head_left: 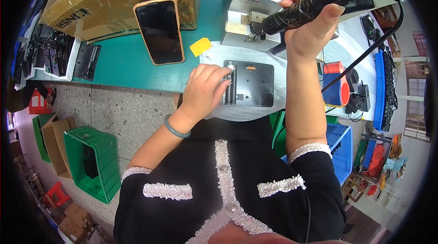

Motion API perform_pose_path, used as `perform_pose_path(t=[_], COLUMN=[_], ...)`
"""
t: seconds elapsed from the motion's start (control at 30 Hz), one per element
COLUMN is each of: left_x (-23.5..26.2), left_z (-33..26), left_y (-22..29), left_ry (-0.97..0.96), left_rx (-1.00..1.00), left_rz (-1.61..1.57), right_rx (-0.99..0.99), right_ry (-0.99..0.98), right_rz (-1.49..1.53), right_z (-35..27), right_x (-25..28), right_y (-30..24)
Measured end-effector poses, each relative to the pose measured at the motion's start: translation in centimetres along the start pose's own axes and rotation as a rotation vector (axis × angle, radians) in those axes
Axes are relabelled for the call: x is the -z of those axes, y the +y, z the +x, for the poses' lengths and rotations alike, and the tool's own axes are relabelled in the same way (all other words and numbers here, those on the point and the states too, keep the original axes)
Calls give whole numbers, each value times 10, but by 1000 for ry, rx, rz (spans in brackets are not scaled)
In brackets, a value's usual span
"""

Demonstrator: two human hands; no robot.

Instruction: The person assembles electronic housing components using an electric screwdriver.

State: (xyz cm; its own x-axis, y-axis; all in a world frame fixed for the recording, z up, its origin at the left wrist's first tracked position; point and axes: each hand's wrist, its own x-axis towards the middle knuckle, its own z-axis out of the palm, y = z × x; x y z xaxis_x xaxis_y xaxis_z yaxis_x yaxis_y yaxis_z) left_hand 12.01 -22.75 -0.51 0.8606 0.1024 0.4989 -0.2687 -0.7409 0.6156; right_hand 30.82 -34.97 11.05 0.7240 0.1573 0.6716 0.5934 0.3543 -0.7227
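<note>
My right hand (pixel 310 38) is wrapped round a black electric screwdriver (pixel 319 7), raised at the upper right. Its tip points left and down, at the front of a pale screw feeder machine (pixel 255 9); whether it touches a screw is too small to tell. In front of the machine lies a flat black plate (pixel 258 86) with a dark rod along its left side. My left hand (pixel 204 89) has its fingertips and thumb closed on that left side, by a small silvery part (pixel 231 66). The fingers partly hide the rod.
A phone (pixel 159 32) leans against a large cardboard box (pixel 118 2) at the back left. A yellow tag (pixel 200 47) lies near the plate. The screwdriver's black cable (pixel 369 45) hangs on the right, by a red and blue holder (pixel 336 86). Green crates (pixel 93 162) stand on the floor.
</note>
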Motion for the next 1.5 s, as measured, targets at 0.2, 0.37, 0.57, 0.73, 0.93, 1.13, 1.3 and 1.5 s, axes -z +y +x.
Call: perform_pose_path(t=[0.2,0.37,0.57,0.73,0.93,1.13,1.3,1.5], left_x=[1,-1,4,5,5,7,6,5], left_z=[0,-1,4,3,2,2,3,3], left_y=[2,-4,-12,-14,-11,-11,-12,-11], left_ry=[-5,-2,-19,-29,-8,-27,-20,-16], left_rx=[7,40,16,52,86,93,84,96], left_rz=[-23,-63,-176,-243,-236,-229,-211,-214], right_rx=[-92,-72,-28,-163,-185,-176,-130,-132], right_ry=[-273,-54,-98,-37,-44,-50,-74,-75], right_rz=[324,-103,-124,174,258,237,229,225], right_z=[5,11,-17,-67,-80,-78,-78,-79], right_x=[9,-40,-13,-14,-18,-20,-24,-26], right_y=[13,-10,-17,-20,-19,-16,-10,-5])
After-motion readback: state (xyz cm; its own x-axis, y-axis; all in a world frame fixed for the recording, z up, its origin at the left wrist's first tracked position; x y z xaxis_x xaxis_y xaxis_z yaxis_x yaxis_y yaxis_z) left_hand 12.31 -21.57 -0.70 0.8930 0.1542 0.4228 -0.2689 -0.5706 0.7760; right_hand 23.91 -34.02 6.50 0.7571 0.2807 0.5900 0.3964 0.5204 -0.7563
